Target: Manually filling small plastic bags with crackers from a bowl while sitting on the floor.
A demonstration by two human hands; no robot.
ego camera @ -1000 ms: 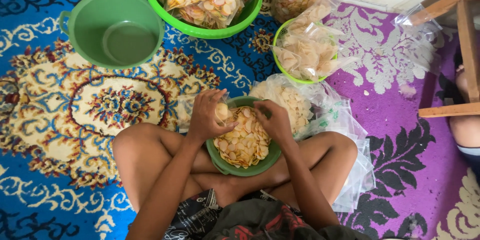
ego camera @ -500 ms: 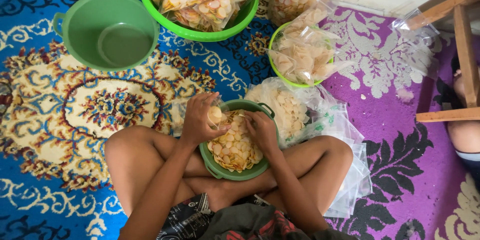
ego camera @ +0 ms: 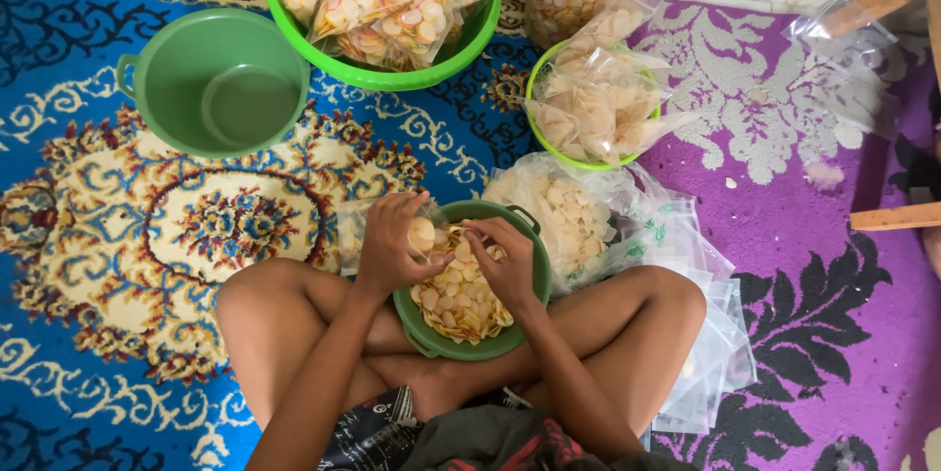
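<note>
I sit cross-legged with a dark green bowl (ego camera: 534,280) of pale round crackers (ego camera: 461,299) in my lap. My left hand (ego camera: 387,246) is at the bowl's left rim, holding a small clear plastic bag (ego camera: 355,226) with a few crackers in it. My right hand (ego camera: 505,260) rests over the cracker pile, its fingertips pinching crackers close to the bag's mouth.
An empty green tub (ego camera: 221,84) stands at the upper left. A bright green basin (ego camera: 466,54) of filled cracker bags is at top centre, a smaller green basket (ego camera: 537,103) of bags right of it. A large open bag of crackers (ego camera: 569,221) and flat empty bags (ego camera: 711,353) lie by my right knee. Wooden furniture (ego camera: 897,216) is at the far right.
My right hand has moved slightly left over the crackers toward the bag in my left hand. The view has shifted a little.
</note>
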